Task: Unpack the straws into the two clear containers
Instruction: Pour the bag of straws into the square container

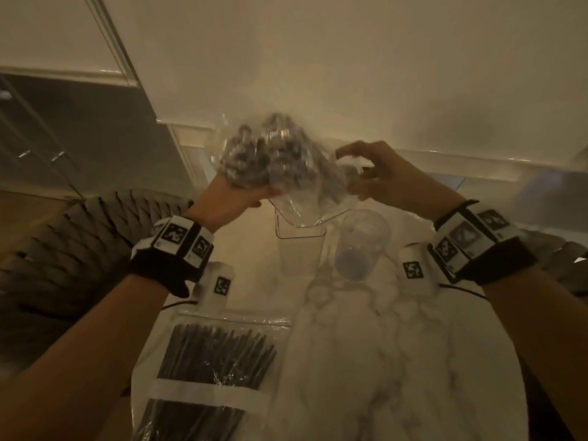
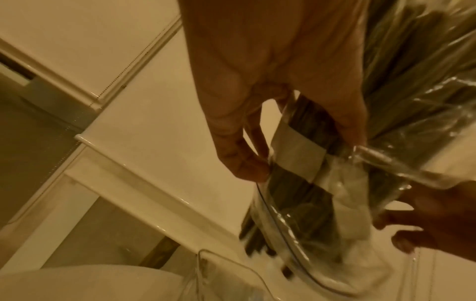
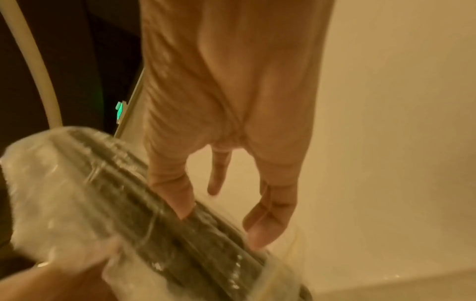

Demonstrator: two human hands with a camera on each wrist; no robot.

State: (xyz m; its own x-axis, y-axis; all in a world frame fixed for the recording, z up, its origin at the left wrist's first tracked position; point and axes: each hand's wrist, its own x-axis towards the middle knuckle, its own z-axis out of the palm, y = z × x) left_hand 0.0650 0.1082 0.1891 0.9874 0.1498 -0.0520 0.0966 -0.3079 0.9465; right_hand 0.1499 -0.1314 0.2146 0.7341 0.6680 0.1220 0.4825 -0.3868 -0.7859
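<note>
A clear plastic bag of dark straws (image 1: 273, 157) hangs in the air over the far side of the table. My left hand (image 1: 241, 195) grips its left side, and in the left wrist view its fingers (image 2: 244, 163) pinch the bag (image 2: 309, 183) beside a white label band. My right hand (image 1: 359, 173) pinches the bag's right end, its fingertips (image 3: 262, 228) pressing the plastic of the bag (image 3: 128, 193). Right below stand a square clear container (image 1: 300, 249) and a round clear cup (image 1: 362, 246). Straw ends poke from the bag's lower end just above the square container's rim (image 2: 219, 264).
A second bag of dark straws (image 1: 216, 354) lies flat on the white marble table (image 1: 397, 361), near its front left. A woven chair (image 1: 79, 243) stands to the left of the table and another (image 1: 566, 249) to the right. A pale wall runs behind.
</note>
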